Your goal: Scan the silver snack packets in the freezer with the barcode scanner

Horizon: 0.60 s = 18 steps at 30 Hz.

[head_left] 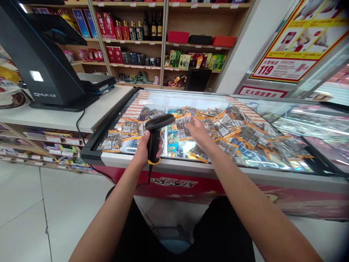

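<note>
My left hand is wrapped round the grip of a black barcode scanner with a yellow ring at its base and a cable hanging from it. The scanner's head points right, towards a small snack packet with an orange top edge. Between thumb and fingers, my right hand pinches that packet by its right side. Below both hands, many similar packets lie heaped on the glass top of a chest freezer. A smaller group of packets lies to the left of the scanner.
At the left, a dark checkout terminal stands on a white counter. Shelves with bottles, boxes and bags rise behind the freezer. A red and yellow poster hangs at the right. The scanner's cable runs down the freezer front.
</note>
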### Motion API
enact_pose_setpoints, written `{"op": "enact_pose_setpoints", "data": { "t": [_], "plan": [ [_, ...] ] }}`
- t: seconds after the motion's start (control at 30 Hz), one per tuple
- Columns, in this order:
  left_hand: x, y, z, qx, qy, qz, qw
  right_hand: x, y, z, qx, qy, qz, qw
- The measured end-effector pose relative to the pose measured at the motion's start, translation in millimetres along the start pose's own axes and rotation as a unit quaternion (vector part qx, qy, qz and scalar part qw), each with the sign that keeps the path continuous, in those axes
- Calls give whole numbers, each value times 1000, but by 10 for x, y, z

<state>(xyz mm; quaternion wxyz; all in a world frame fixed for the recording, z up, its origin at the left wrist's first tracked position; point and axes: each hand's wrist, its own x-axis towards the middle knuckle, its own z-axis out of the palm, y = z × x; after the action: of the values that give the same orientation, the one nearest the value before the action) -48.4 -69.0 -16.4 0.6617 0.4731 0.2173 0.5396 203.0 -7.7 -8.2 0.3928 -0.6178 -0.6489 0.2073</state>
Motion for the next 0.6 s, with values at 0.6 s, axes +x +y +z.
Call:
{"op": "enact_pose_setpoints", "data": {
  "t": [0.6],
  "plan": [
    [7,1,1,11,17,-16,1000,-269,-592,558,-69,-193,-162,965]
  ]
}}
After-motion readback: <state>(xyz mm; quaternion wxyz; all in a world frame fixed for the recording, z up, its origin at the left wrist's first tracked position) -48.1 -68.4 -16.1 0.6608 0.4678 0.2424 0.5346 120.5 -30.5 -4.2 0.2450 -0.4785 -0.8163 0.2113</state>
